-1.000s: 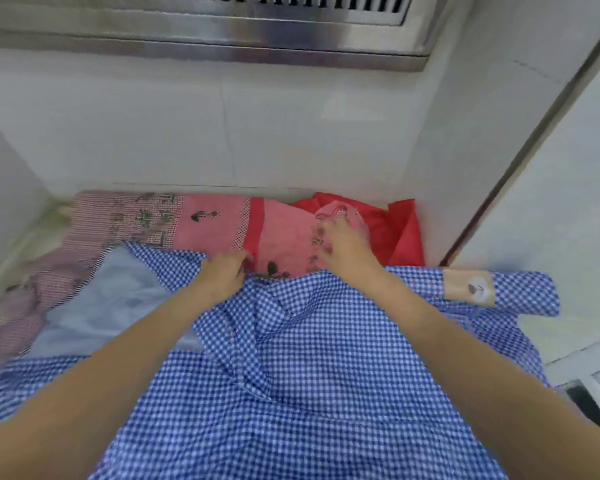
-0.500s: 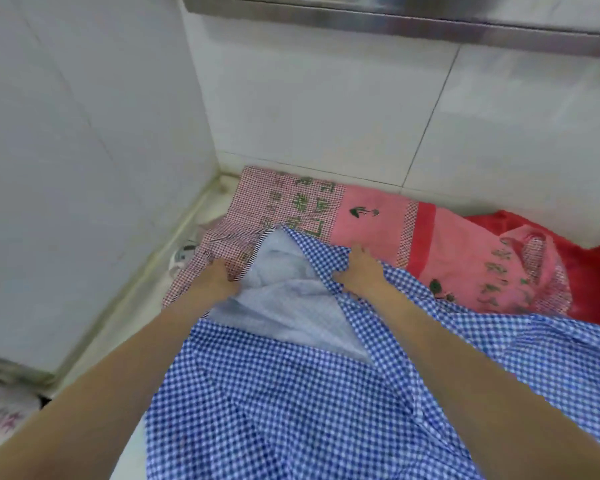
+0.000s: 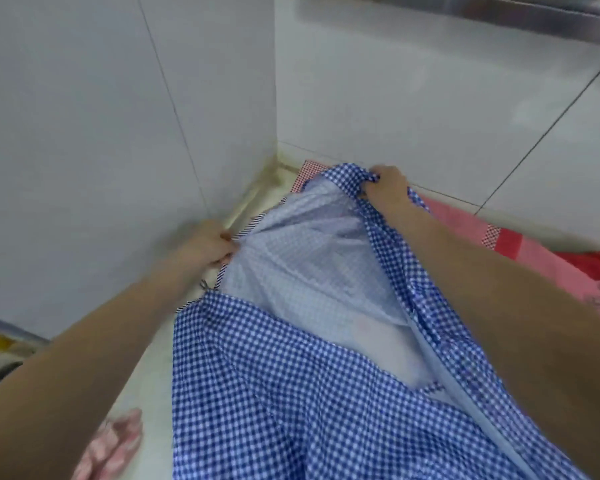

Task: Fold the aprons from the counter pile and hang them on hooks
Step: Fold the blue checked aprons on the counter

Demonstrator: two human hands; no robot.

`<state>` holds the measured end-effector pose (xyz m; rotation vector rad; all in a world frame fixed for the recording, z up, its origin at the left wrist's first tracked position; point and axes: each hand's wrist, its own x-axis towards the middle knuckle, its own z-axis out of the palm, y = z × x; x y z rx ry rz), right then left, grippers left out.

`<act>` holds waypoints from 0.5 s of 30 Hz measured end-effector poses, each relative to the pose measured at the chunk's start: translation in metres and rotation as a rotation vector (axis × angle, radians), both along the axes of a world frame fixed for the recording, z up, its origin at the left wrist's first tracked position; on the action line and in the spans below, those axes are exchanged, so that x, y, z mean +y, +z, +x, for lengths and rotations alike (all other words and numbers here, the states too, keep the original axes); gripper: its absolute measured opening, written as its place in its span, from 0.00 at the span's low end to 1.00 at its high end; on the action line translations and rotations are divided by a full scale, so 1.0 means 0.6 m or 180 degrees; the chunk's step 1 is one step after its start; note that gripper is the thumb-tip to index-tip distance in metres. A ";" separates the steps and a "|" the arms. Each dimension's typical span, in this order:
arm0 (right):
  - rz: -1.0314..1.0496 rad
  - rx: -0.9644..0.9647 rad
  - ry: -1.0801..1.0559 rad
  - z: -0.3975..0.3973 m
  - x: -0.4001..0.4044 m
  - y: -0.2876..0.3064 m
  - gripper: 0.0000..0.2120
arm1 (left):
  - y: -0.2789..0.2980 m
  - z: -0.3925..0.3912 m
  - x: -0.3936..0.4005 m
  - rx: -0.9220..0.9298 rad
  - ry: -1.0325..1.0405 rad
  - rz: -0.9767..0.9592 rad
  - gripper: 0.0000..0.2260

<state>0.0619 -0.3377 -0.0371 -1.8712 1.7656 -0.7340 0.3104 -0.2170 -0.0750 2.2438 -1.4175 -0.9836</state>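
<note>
— Where was the apron when you looked?

— The blue gingham apron (image 3: 291, 393) lay spread over the counter (image 3: 146, 368), filling my view from six o'clock up towards twelve, its pale underside turned up in the middle. At three o'clock it overlapped the pink apron (image 3: 465, 223), and a red cloth (image 3: 593, 263) showed beyond that.

— And my hands?

— My left hand (image 3: 207, 245), at about nine o'clock near the corner of the tiled wall (image 3: 84, 133), had its fingers pinched on the striped edge of the apron. My right hand (image 3: 387, 188), at about one o'clock, had its fingers curled tight round a bunched fold of the gingham, lifting it off the counter.

— Anything else?

— A pink patterned cloth (image 3: 111, 445) at seven o'clock, blurred.
</note>
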 end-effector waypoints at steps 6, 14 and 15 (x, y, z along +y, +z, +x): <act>0.0132 0.0154 0.0390 0.057 0.018 -0.008 0.29 | -0.007 -0.017 -0.010 -0.1649 -0.0262 -0.0810 0.18; 0.0438 0.2674 0.0911 -0.024 0.194 -0.155 0.27 | -0.100 -0.116 0.018 -0.1183 -0.2635 0.0080 0.29; 0.0483 0.2610 0.0887 -0.044 0.192 -0.159 0.24 | -0.102 -0.121 0.017 -0.1210 -0.2659 0.0263 0.29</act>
